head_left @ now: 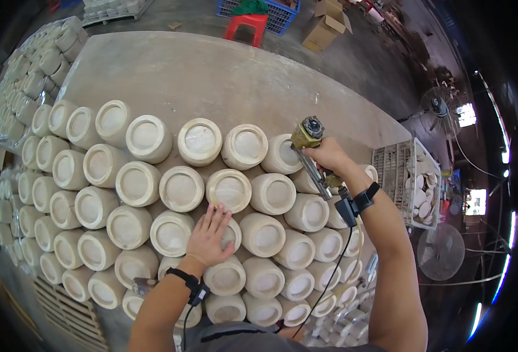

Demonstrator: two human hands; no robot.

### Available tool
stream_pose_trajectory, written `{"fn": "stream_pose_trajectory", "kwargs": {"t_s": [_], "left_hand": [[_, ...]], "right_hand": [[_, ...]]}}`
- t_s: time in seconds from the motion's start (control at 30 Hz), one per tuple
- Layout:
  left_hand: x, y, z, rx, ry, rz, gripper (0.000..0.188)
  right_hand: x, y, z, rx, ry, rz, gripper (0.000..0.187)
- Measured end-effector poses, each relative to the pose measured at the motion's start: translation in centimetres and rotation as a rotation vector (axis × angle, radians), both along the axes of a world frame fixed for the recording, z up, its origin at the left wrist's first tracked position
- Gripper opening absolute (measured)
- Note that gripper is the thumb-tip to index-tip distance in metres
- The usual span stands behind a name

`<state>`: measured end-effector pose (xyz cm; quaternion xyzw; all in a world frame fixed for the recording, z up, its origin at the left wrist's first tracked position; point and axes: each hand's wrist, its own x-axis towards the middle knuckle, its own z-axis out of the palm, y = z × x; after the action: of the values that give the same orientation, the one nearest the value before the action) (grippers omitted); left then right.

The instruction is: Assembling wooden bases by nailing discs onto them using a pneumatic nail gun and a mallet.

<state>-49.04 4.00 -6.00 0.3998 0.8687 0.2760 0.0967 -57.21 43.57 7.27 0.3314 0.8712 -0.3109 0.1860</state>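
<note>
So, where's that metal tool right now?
In the head view, right of centre: the person's right hand grips the metal tool over the pale round pots.

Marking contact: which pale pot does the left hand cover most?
The pot under the left hand: the hand hides its left part, leaving mainly its right side visible, while its right-hand neighbour shows its whole rim.

The left hand (210, 236) is held palm down toward 7 o'clock, its fingers slightly spread and pointed to 12 o'clock. The right hand (329, 156) is held between 2 and 3 o'clock, fingers curled; the right arm (382, 217) is brought in from 5 o'clock, bent at the elbow.
</note>
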Motion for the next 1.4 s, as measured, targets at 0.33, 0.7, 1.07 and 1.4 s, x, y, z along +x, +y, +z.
{"fn": "stream_pose_trajectory", "kwargs": {"t_s": [0.33, 0.7, 1.07, 1.4], "left_hand": [[-0.1, 0.4, -0.4, -0.005, -0.027, -0.013, 0.088], [0.3, 0.9, -1.0, 0.037, 0.001, -0.01, 0.084], [0.1, 0.2, -0.4, 0.046, 0.011, 0.028, 0.084], [0.1, 0.6, -0.4, 0.075, 0.02, 0.019, 0.084]], "right_hand": [[-0.7, 1.2, -0.6, 0.134, -0.01, 0.016, 0.04], [1.4, 0.7, -0.3, 0.096, 0.006, 0.063, 0.041], [0.1, -2.7, 1.5, -0.044, -0.169, 0.183, 0.03], [0.8, -1.5, 1.0, 0.015, -0.12, 0.12, 0.033]]}}
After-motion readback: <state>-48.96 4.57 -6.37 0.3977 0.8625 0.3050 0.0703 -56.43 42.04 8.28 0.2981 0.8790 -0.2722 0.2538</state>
